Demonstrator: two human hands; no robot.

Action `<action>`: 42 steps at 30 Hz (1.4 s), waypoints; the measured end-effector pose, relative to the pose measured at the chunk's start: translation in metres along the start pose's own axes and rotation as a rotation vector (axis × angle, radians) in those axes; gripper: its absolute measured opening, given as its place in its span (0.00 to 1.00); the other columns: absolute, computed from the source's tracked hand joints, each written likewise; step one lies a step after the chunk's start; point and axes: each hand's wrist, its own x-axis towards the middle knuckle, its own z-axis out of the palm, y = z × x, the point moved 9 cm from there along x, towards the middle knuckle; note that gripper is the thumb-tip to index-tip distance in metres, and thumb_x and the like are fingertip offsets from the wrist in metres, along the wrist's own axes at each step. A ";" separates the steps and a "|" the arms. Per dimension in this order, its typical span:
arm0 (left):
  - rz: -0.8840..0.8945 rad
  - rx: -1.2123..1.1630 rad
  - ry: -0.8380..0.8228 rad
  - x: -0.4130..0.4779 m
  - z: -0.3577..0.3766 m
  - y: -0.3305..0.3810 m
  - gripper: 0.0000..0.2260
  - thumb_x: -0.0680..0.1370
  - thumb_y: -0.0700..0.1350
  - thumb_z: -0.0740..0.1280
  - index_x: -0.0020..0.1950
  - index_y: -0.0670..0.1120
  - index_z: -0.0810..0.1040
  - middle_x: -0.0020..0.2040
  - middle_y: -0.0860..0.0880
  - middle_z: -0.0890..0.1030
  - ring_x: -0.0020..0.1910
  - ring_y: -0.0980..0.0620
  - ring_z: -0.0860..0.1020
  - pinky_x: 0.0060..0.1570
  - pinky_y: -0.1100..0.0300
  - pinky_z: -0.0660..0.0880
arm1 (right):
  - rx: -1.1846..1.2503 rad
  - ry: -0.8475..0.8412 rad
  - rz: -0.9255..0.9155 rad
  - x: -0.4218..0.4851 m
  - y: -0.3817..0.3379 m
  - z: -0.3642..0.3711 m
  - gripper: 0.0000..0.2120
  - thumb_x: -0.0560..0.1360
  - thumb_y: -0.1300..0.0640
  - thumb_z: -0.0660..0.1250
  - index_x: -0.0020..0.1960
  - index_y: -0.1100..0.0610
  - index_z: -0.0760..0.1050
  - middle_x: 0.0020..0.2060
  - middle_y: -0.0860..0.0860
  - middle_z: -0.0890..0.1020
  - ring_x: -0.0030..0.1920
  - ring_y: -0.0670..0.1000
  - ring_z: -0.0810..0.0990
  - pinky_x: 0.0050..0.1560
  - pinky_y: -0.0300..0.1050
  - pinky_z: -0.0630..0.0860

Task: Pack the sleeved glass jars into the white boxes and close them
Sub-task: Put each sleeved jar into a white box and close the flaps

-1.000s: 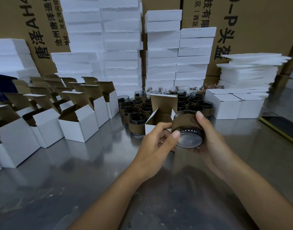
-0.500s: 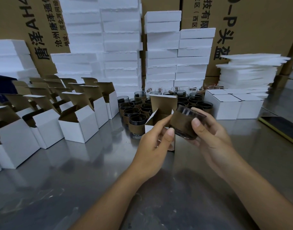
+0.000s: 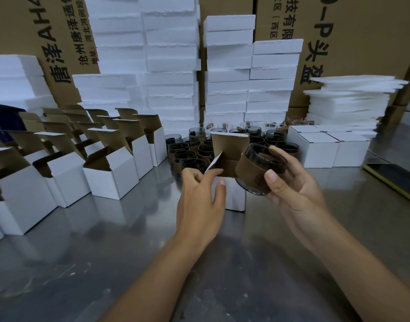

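My right hand [image 3: 290, 182] grips a dark glass jar with a brown paper sleeve [image 3: 253, 173], tilted, its open mouth up and away from me, just right of an open white box [image 3: 234, 196]. That box stands on the steel table with its brown-lined lid up. My left hand [image 3: 199, 198] holds the box's left side, thumb and fingers at its side flap. Behind the box stand several more sleeved jars [image 3: 187, 154].
Rows of open white boxes [image 3: 111, 180] fill the left side. Closed white boxes [image 3: 325, 147] sit at the right rear. White foam stacks [image 3: 227, 73] and large cartons line the back. A dark flat object with a yellow edge [image 3: 394, 180] lies at the far right.
My right hand turned the jar from bottom-facing-me to tilted mouth-up and brought it beside the box opening. My left hand shifted from the jar to the box's left flap.
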 end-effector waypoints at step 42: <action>0.420 -0.055 -0.055 -0.013 0.002 0.045 0.10 0.76 0.54 0.61 0.46 0.49 0.78 0.39 0.57 0.70 0.39 0.62 0.67 0.44 0.66 0.64 | -0.788 -0.096 -0.347 -0.008 -0.024 0.014 0.11 0.73 0.59 0.70 0.42 0.45 0.71 0.56 0.39 0.71 0.66 0.39 0.66 0.60 0.29 0.63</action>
